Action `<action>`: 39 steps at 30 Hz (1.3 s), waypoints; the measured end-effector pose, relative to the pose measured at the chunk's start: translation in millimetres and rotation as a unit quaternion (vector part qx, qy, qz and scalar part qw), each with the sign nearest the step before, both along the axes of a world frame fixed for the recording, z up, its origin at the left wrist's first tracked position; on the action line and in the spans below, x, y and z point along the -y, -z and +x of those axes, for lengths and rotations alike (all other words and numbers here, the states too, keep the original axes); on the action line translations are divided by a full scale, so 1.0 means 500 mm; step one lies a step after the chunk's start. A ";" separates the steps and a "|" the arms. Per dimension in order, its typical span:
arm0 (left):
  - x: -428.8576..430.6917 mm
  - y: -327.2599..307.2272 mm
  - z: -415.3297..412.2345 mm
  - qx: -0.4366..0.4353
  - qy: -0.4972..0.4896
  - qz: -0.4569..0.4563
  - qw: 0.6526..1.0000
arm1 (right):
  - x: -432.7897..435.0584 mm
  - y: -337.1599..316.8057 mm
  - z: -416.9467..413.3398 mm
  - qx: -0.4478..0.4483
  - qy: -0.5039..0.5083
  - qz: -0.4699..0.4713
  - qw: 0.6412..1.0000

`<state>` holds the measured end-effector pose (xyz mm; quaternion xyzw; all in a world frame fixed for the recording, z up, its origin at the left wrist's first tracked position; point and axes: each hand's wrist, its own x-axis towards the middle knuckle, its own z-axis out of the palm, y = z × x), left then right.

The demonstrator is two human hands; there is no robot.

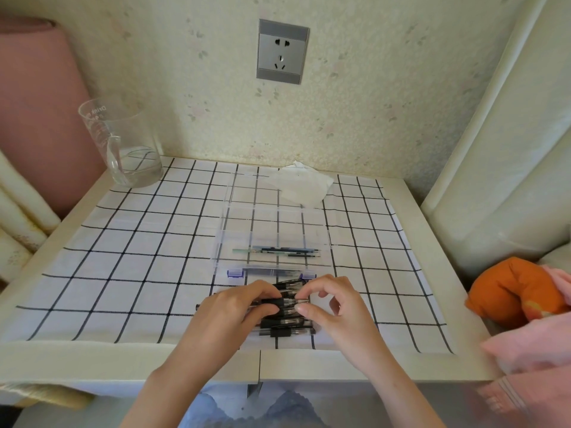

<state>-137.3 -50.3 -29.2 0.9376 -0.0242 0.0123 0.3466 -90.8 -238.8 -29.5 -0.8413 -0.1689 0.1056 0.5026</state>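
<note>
So at the bottom centre of the frame both hands are on one black pen [285, 302], on top of the pile of pens [287, 327]. The left hand [238, 304] is curled round its grip end and the right hand [336, 304] pinches the tip end with thumb and forefinger. Looks like the sorting step. Next I'd guess it has to lift clear without dragging the others, then go up into the open clear box [265, 223] mid-frame, next to the refills [278, 251].

Two hands work near the front: one left hand [238, 304], one right hand [333, 304]. The black pens [290, 322] form one pile of at least six, partly covered. One clear box [272, 230] has two purple clips [235, 273] and about three thin pens [278, 250]. There is one glass jug [123, 149] at the far left, one tissue [302, 186] and one wall socket [281, 52].
</note>
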 end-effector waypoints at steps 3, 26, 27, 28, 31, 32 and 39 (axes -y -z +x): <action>-0.007 -0.001 0.001 -0.013 -0.006 0.006 1.000 | 0.012 -0.003 0.004 0.006 0.018 0.009 1.000; -0.004 0.000 0.000 0.004 -0.009 -0.003 1.000 | 0.005 0.006 0.008 0.158 -0.008 -0.069 0.985; -0.003 -0.001 0.000 0.010 -0.007 -0.003 1.000 | -0.003 0.011 0.009 0.172 -0.015 -0.080 0.982; -0.003 -0.002 0.000 0.012 -0.004 -0.001 1.000 | -0.007 0.015 0.010 0.179 -0.018 -0.084 0.980; -0.005 -0.001 -0.002 0.003 0.000 0.010 1.000 | -0.001 0.027 0.016 0.194 -0.017 -0.093 0.977; -0.008 0.001 -0.002 0.000 -0.003 0.014 1.000 | 0.007 0.030 0.017 0.197 -0.013 -0.100 0.975; -0.036 -0.001 -0.006 -0.008 -0.031 0.028 0.999 | 0.112 0.034 0.037 0.185 0.091 -0.132 0.970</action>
